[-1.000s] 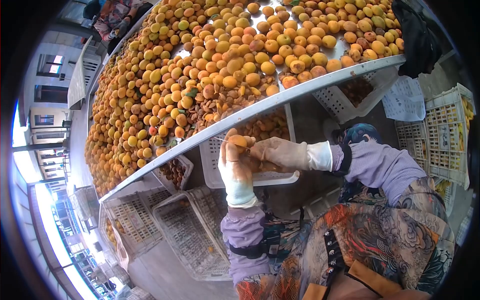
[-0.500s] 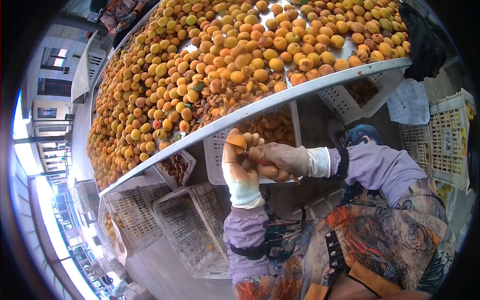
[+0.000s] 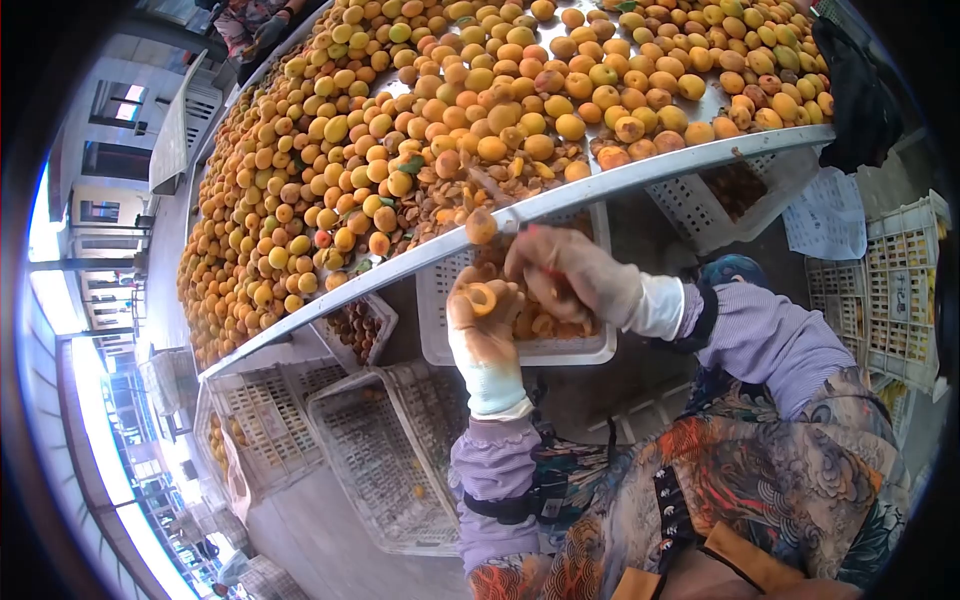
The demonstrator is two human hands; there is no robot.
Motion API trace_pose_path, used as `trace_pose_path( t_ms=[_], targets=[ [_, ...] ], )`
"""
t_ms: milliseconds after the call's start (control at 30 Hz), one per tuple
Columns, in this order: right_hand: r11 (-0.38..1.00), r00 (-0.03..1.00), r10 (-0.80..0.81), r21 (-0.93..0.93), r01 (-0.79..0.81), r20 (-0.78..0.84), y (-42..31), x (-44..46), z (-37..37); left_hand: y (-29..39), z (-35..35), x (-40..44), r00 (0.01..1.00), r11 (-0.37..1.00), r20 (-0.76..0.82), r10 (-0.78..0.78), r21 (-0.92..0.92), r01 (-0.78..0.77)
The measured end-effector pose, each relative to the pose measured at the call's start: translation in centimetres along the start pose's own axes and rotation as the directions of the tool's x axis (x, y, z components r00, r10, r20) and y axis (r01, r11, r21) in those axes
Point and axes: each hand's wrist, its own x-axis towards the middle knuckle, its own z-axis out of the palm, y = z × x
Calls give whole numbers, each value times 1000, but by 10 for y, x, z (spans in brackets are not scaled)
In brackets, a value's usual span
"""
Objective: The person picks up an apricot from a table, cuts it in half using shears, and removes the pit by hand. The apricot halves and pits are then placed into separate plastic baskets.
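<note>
My left hand (image 3: pixel 482 310), in a stained pale glove, is curled around a cut apricot (image 3: pixel 481 299) with a hollow centre. To its right, my gloved right hand (image 3: pixel 572 272) is smeared by motion. Its fingers are closed on a thin tool (image 3: pixel 523 228) with a red part, and a blurred streak runs from there over the table edge. A brownish-orange round piece (image 3: pixel 481 226) shows against the metal rim, above my left hand; I cannot tell whether it rests there. Beneath both hands stands a white crate (image 3: pixel 580 352) holding cut apricots.
A metal-edged table (image 3: pixel 400 278) carries heaped apricots (image 3: pixel 340 150), with brown pits (image 3: pixel 470 195) near its edge. Crates stand below: one with pits (image 3: pixel 352 330), a grey one (image 3: pixel 385 460), another at right (image 3: pixel 890 290). Another person's hand (image 3: pixel 268 30) shows at top left.
My right hand has moved up and right, away from my left hand, with the tool swung toward the table rim. The cut apricot now shows its hollow. The round piece has appeared by the rim.
</note>
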Motion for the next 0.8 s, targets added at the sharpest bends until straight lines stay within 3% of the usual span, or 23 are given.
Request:
trace_pose_path(
  t_ms=[67,100,133,200,267,367,600,667,767,800],
  targets=[
    [953,961,-275,-143,268,-26,-7,-2,-8,-9,6,-6,994,991,82,-77,114,67],
    [950,949,-309,-67,306,-54,-9,-1,-10,-13,6,-7,976,986,172,-131,123,111],
    [969,964,-231,58,240,-136,-17,0,-7,-16,12,-11,971,984,183,-151,123,130],
    [928,954,-229,253,273,-192,-23,6,-9,-19,29,-18,953,958,185,-242,201,204],
    [917,944,-246,263,300,-218,-23,8,-12,-26,36,-19,933,947,206,-297,193,259],
    [911,929,-267,248,330,-256,-27,7,-10,-32,39,-19,873,954,385,-299,90,287],
    [902,903,-277,233,362,-328,-31,10,-11,-39,45,-22,893,947,345,-291,235,218],
    [896,897,-289,236,377,-335,-25,12,-15,-40,51,-23,930,933,307,-202,349,87],
    [859,900,-372,285,426,-226,-22,14,-14,-39,52,-22,913,948,326,-243,281,152],
    [883,890,-388,180,433,-240,-23,15,-9,-38,52,-22,912,947,327,-246,283,154]
  ],
)
